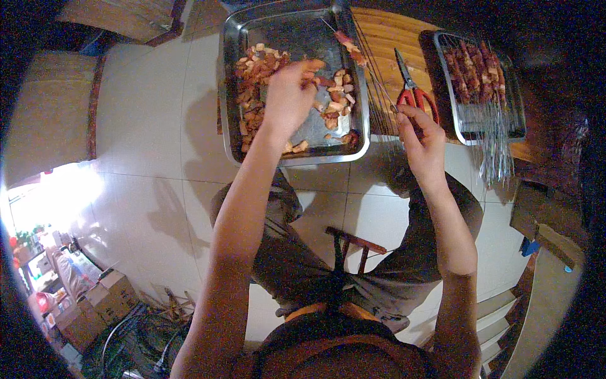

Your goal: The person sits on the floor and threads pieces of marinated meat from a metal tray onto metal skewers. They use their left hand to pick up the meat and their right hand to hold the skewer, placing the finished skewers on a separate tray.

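My right hand pinches the lower end of a thin metal skewer. Several meat pieces are threaded near its upper end, and the bare tip points up and away over the tray. My left hand hangs over the metal tray, fingers bent toward the meat. Whether a piece is between those fingertips is hard to make out. Inside the tray, dark marinated meat chunks fill the left side, while paler, fattier pieces lie along the right.
Red-handled scissors and a row of bare skewers lie on the wooden table. To the right, a second metal tray holds loaded meat skewers, their bare ends overhanging its edge. Cardboard boxes stand lower left.
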`<control>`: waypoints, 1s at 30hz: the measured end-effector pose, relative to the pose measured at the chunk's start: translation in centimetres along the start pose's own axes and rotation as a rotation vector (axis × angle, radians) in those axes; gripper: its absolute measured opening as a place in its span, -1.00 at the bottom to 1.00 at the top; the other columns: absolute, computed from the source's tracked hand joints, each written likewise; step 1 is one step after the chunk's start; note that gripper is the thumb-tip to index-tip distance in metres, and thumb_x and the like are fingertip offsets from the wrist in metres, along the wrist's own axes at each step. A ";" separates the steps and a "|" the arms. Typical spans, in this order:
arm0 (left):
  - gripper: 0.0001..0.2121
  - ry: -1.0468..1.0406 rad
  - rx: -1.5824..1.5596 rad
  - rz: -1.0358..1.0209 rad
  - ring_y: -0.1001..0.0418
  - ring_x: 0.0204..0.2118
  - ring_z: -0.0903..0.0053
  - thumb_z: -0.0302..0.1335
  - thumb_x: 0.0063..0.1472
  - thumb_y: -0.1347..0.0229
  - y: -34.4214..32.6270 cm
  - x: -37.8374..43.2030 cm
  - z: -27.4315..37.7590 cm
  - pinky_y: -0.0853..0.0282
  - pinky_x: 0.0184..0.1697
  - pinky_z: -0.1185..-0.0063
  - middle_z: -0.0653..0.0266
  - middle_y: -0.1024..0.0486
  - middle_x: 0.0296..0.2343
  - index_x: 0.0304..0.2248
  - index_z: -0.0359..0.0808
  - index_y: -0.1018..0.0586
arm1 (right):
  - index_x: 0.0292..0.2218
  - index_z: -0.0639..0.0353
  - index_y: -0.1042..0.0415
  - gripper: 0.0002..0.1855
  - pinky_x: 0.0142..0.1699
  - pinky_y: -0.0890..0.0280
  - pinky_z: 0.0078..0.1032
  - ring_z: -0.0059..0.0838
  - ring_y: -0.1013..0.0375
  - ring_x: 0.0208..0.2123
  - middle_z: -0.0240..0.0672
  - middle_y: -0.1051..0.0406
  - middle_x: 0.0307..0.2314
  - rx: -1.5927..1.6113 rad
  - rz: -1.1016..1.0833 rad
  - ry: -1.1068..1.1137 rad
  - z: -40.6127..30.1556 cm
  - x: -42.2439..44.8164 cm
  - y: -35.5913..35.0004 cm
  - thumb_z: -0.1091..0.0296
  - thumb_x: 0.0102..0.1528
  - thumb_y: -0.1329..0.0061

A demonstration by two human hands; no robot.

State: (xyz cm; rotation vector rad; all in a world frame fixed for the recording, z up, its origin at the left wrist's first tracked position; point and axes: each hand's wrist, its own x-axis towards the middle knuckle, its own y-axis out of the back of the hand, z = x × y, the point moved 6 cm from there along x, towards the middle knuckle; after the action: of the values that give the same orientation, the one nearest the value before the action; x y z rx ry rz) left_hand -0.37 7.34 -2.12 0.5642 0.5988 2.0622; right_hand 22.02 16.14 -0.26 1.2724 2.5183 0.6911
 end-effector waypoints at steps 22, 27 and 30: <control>-0.80 0.384 -1.387 0.204 -0.43 -0.19 0.33 -0.58 0.15 -0.01 4.3 0.9 -3.3 -0.41 -0.06 0.43 0.12 -0.44 -0.31 -0.22 -0.44 -0.42 | -0.28 0.29 -0.45 -0.80 -0.31 -0.31 -0.58 -0.49 -0.45 -0.45 -0.18 -0.47 -0.44 -0.003 -0.185 0.048 -1.6 -1.7 -1.6 0.42 0.04 0.07; -0.81 0.265 -1.208 0.151 -0.43 -0.20 0.35 -0.56 0.15 0.00 4.1 0.7 -2.6 -0.41 -0.07 0.43 0.16 -0.45 -0.33 -0.22 -0.40 -0.42 | -0.28 0.30 -0.45 -0.80 -0.26 -0.32 -0.56 -0.44 -0.47 -0.40 -0.16 -0.48 -0.41 -0.051 -0.174 0.086 -1.6 -1.4 -1.7 0.41 0.04 0.07; -0.79 0.273 -1.273 0.105 -0.43 -0.19 0.36 -0.50 0.16 -0.01 3.1 0.3 -1.8 -0.39 -0.10 0.47 0.17 -0.46 -0.31 -0.19 -0.34 -0.42 | -0.28 0.30 -0.45 -0.79 -0.25 -0.32 -0.55 -0.43 -0.47 -0.38 -0.15 -0.48 -0.40 0.000 -0.178 0.036 -1.0 -1.6 -2.1 0.40 0.05 0.07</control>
State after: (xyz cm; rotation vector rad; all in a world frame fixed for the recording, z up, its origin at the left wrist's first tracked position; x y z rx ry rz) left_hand -3.52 5.70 -1.66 -0.4428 -0.6411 2.1454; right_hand 21.16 13.49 -0.49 1.0282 2.6198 0.6784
